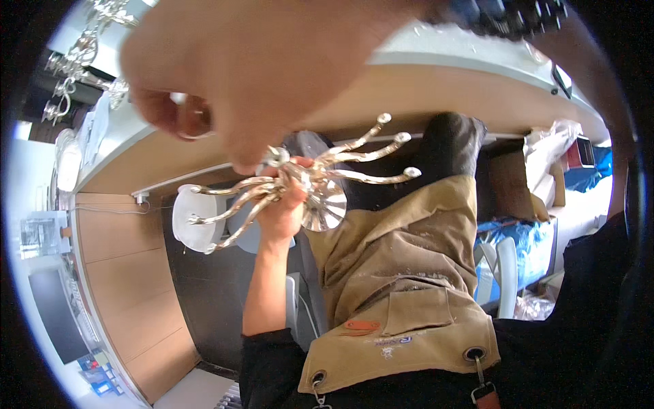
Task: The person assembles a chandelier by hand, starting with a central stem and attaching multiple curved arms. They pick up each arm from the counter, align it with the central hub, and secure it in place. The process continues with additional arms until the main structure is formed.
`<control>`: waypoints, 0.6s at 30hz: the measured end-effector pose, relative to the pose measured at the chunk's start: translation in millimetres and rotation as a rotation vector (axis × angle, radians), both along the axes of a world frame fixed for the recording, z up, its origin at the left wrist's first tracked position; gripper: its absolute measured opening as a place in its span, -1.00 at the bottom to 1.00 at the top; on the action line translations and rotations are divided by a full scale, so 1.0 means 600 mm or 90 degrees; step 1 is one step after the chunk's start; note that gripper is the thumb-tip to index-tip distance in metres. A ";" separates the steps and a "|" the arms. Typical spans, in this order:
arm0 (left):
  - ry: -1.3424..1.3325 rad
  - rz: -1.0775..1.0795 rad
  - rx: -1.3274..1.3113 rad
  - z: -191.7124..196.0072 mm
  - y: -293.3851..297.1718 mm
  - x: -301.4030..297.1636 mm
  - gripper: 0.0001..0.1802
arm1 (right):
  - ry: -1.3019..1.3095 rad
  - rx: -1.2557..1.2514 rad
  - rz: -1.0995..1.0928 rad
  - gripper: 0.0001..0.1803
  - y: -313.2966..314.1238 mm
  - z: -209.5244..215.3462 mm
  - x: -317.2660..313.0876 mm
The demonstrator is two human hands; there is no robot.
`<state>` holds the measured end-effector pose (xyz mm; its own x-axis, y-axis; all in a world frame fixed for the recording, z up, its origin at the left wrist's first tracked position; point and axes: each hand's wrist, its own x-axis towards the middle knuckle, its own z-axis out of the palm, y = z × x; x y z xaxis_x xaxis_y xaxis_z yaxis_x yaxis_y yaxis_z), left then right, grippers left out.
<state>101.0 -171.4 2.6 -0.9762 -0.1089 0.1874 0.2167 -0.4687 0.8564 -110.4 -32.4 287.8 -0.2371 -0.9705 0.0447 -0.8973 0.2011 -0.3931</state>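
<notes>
A shiny silver candelabra point(324, 206) with several curved arms and a fluted round base is tilted in front of my lap. My left hand point(281, 217) is wrapped round its centre, fingers closed. Very near the camera, my right hand point(238, 61) reaches across the top of the view, with a dark beaded bracelet point(504, 17) on its wrist. Its fingers are curled and pressed together, the tips at the small fitting point(275, 157) at the candelabra's centre. Whatever they pinch is hidden by the hand and blur.
A pale worktop point(463, 49) curves ahead, with more silver candelabra pieces point(68, 68) at far left. A white bucket point(193, 218) stands below. My tan apron point(402, 259) covers my lap. To the right are a cardboard box point(511, 177) and blue plastic point(521, 249); a monitor point(56, 317) stands left.
</notes>
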 end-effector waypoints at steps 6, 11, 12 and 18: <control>-0.001 0.006 -0.010 -0.003 -0.005 0.005 -0.40 | -0.002 0.004 0.017 -0.69 0.004 0.011 -0.003; -0.010 0.021 -0.012 -0.010 -0.010 0.006 -0.42 | 0.002 0.006 0.020 -0.74 0.004 0.018 -0.008; -0.007 0.022 -0.002 -0.010 -0.010 0.006 -0.44 | 0.002 0.008 0.022 -0.75 0.006 0.023 -0.013; -0.024 0.023 0.013 -0.008 -0.008 0.010 -0.43 | -0.178 -0.190 0.005 -0.80 0.108 0.027 -0.089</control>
<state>106.9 -176.5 -2.5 -0.9779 -0.1479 0.1479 0.2016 -0.4784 0.8547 -163.7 32.4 304.1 -0.2729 -0.9263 0.2597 -0.7486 0.0349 -0.6621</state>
